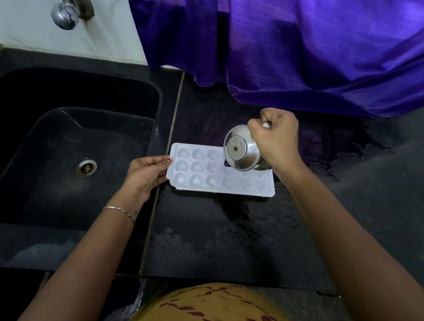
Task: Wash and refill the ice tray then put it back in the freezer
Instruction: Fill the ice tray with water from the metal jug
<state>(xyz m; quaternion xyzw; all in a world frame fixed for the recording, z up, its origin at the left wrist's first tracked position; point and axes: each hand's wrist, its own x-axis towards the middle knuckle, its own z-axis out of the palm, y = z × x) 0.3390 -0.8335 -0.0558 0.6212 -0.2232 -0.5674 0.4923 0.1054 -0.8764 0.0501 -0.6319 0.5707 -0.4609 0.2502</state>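
A white ice tray [229, 184] with heart and star shaped cells lies flat on the black counter [224, 239], just right of the sink. My left hand [147, 172] grips the tray's left edge. My right hand [276, 138] holds a small steel cup [240, 151], tipped steeply over the tray's far right cells with its base turned toward me. The cup hides a few cells. Whether water is flowing out I cannot tell.
A black sink [59, 145] with a metal drain [86, 167] lies to the left, with a steel tap [65, 9] on the white wall above. A purple cloth [307, 48] hangs over the counter's back. Water is spilled on the counter around and in front of the tray.
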